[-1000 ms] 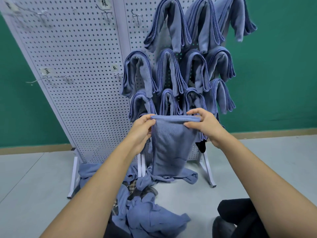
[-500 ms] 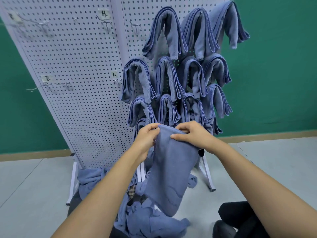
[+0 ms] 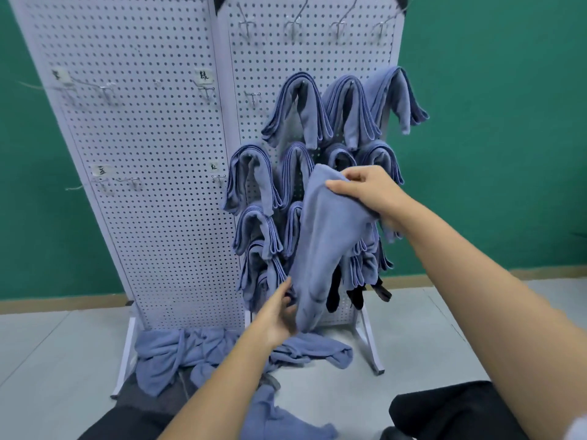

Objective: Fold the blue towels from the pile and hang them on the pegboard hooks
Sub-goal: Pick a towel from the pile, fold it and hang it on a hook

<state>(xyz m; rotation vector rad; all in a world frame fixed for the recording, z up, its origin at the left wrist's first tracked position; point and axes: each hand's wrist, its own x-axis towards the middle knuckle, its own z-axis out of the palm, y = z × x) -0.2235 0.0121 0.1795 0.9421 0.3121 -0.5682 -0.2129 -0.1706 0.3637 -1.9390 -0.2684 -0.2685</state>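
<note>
Folding nearly done: blue towel (image 3: 320, 242) is clamped at top by fingers of the right hand (image 3: 368, 193), lower end gripped by the left hand (image 3: 278, 315); a free hook (image 3: 252, 97) must be reached next.

The person's two arms were bare right up to the bottom edge of the picture. The left arm (image 3: 222, 385) looked long and slim, and it ended in the left hand (image 3: 279, 315). The right arm (image 3: 476, 296) looked wider, and it ended in the right hand (image 3: 365, 192). The fingers (image 3: 355, 176) were bare too. The person wore black trousers (image 3: 451, 411) made of plain, soft-looking cloth, seen on both legs low in the picture. A small pale patch (image 3: 578, 430) sat in the bottom right corner, too blurry to tell what it was.
</note>
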